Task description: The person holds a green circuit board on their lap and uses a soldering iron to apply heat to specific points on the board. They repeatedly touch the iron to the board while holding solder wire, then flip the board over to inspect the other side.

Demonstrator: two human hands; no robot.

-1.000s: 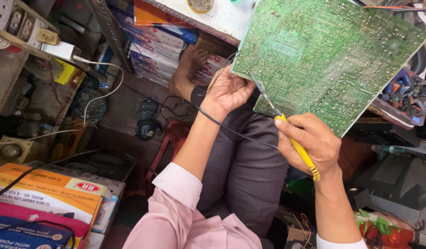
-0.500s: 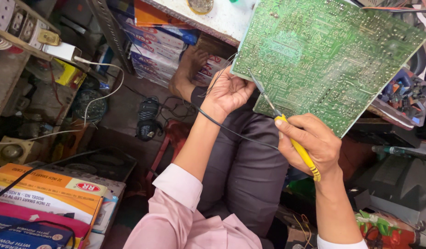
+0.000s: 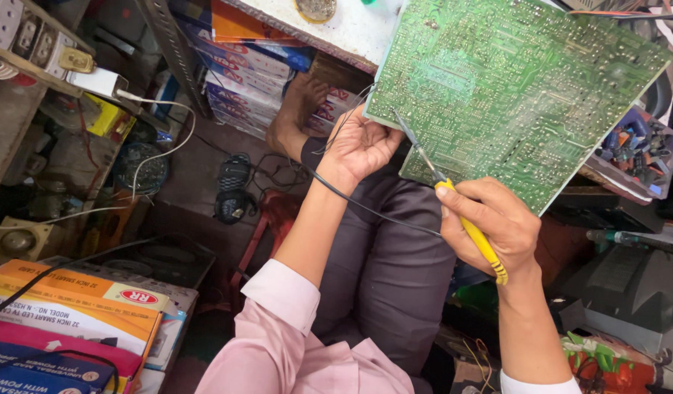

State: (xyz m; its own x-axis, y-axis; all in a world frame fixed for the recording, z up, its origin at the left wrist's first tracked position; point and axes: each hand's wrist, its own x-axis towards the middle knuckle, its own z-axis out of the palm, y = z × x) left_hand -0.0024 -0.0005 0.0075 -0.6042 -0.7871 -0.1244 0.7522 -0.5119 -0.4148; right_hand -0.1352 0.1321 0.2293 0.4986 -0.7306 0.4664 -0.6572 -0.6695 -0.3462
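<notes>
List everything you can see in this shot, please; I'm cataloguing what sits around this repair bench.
circuit board: one, green, solder side up, tilted at top right
soldering iron: one, yellow handle, thin metal tip on the board's lower left part
black cord: one, running across the lap
workbench: one, white worn top, upper middle
stacked boxes: several, blue and red, under the bench
flat cartons: a few, orange, white and pink, bottom left
parts tray: one, mixed small parts, right edge
white plug and cable: one, upper left
left hand: holds the board's lower left edge
right hand: grips the soldering iron
</notes>
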